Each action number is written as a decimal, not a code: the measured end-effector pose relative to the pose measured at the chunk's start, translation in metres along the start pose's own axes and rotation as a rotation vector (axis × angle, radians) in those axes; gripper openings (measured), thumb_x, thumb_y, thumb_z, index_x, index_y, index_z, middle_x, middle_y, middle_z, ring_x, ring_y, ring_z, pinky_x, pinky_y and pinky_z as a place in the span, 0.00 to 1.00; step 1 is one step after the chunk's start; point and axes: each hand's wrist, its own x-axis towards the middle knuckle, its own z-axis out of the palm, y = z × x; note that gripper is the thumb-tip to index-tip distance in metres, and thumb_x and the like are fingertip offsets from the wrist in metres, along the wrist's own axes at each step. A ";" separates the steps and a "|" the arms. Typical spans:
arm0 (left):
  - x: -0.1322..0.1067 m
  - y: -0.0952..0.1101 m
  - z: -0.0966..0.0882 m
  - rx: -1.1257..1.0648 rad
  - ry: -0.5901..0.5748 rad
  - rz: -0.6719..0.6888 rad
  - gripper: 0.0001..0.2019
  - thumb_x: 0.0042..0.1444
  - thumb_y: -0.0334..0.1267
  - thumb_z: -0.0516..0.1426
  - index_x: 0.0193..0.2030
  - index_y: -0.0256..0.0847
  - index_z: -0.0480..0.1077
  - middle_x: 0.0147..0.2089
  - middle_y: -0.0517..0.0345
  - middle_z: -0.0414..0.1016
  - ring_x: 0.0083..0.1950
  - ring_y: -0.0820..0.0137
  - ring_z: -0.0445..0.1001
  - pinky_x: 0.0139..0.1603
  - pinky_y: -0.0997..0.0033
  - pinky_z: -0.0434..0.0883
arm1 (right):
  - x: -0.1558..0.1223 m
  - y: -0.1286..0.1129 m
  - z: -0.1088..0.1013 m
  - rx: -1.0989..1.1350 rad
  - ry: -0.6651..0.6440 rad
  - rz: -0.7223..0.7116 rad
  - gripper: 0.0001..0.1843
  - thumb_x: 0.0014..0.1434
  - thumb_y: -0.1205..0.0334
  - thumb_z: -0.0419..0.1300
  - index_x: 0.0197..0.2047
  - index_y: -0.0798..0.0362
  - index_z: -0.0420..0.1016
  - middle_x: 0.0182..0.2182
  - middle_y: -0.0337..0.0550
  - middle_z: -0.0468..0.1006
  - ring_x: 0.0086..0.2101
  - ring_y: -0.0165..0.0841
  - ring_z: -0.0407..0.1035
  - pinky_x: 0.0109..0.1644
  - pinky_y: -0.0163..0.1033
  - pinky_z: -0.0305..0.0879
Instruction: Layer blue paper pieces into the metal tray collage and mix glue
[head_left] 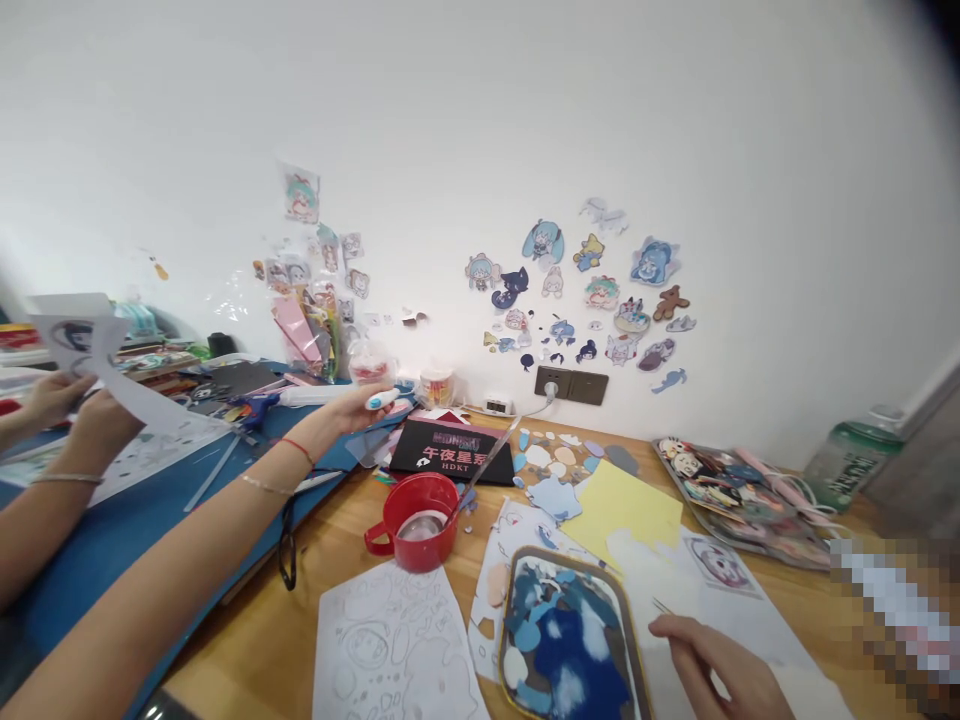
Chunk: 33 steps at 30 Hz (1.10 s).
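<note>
My left hand [352, 408] is stretched far forward past the desk's left part, its fingers closed on a small white-and-blue oval item [382, 400] whose kind I cannot make out. Just below it lies a black box [450, 452] with pink and white lettering. At the lower right, my right hand [716, 668] pinches thin metal tweezers [661, 606] over white paper [656, 590]. Left of that hand stands a gold-rimmed tray [639, 655] holding blue and white paper cut-outs [574, 650]. A sheet of pencil-drawn outlines [390, 650] lies at the front.
A red mug [420, 535] with a long thin strip leaning in it stands mid-desk. Yellow paper [630, 505], a tray of printed cut-outs [720, 480] and a green bottle [855, 455] are to the right. At left, another person's hands [109, 415] hold paper over a blue mat [247, 510].
</note>
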 end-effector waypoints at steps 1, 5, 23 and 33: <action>-0.012 0.002 0.013 -0.055 -0.035 -0.034 0.08 0.60 0.32 0.48 0.32 0.31 0.65 0.26 0.63 0.65 0.22 0.83 0.63 0.21 0.84 0.63 | 0.003 -0.004 -0.001 0.014 0.000 -0.008 0.07 0.59 0.64 0.48 0.38 0.48 0.66 0.27 0.34 0.78 0.27 0.27 0.74 0.30 0.26 0.68; -0.074 0.001 0.077 -0.212 -0.126 -0.137 0.09 0.59 0.35 0.47 0.32 0.34 0.63 0.23 0.63 0.64 0.16 0.83 0.58 0.14 0.85 0.54 | 0.024 -0.031 -0.001 0.114 -0.021 -0.008 0.07 0.59 0.65 0.49 0.40 0.48 0.65 0.26 0.35 0.76 0.24 0.26 0.71 0.29 0.27 0.67; -0.136 -0.012 0.218 -0.585 -0.206 -0.034 0.13 0.50 0.37 0.53 0.44 0.42 0.65 0.36 0.58 0.69 0.37 0.70 0.67 0.37 0.73 0.62 | 0.127 -0.057 -0.018 0.436 -0.082 0.368 0.20 0.56 0.49 0.53 0.46 0.53 0.67 0.42 0.49 0.72 0.44 0.40 0.66 0.43 0.41 0.65; -0.139 0.002 0.202 -0.389 -0.482 0.327 0.09 0.50 0.35 0.56 0.35 0.36 0.75 0.36 0.55 0.71 0.40 0.68 0.67 0.43 0.72 0.62 | 0.127 -0.058 -0.021 1.043 -0.453 0.474 0.28 0.50 0.42 0.57 0.46 0.54 0.71 0.40 0.48 0.74 0.43 0.40 0.66 0.49 0.44 0.62</action>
